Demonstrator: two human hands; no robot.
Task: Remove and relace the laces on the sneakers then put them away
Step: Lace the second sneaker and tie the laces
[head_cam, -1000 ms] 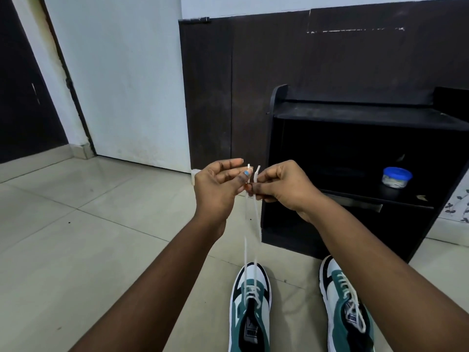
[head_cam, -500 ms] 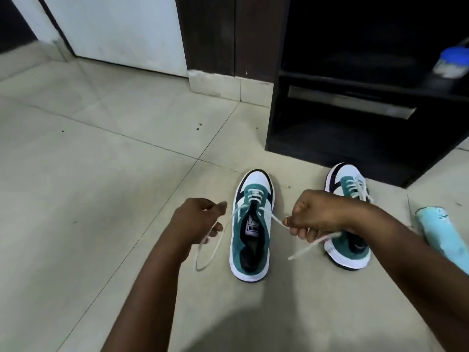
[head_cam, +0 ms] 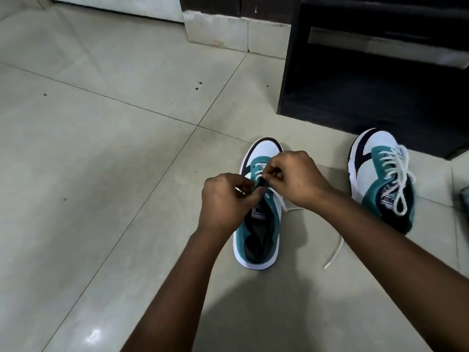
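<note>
left hand (head_cam: 225, 199) and right hand (head_cam: 295, 177) together, fingers pinched

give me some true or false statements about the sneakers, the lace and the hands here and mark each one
1. Both hands work at the eyelets of the left sneaker. True.
2. The right sneaker has no lace in it. False: its white lace is threaded through and looped over the tongue.
3. A loose end of the white lace lies on the floor tiles to the right of the left sneaker. True.
4. The right hand rests flat on the floor. False: its fingers are curled at the sneaker's front eyelets, pinching there.
5. Both sneakers sit inside the black cabinet. False: they stand on the floor in front of it.
6. The left hand pinches at the sneaker's tongue area. True.
</note>
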